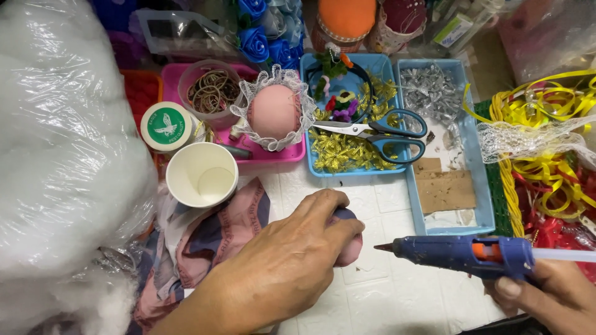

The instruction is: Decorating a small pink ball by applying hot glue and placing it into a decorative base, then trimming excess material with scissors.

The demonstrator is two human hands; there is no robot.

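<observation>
My left hand had its fingers closed over the pink stuffed ball on the white surface. My right hand gripped the blue glue gun, its nozzle pointing left at the ball, just beside it.

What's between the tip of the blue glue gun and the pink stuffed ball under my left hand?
Nothing: in the head view, only bare white table separates the blue glue gun from the pink stuffed ball.

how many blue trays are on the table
2. One blue tray holds gold trim with scissors across it; the other blue tray, right beside it, holds silver bows and cardboard. More may be hidden under clutter.
</observation>
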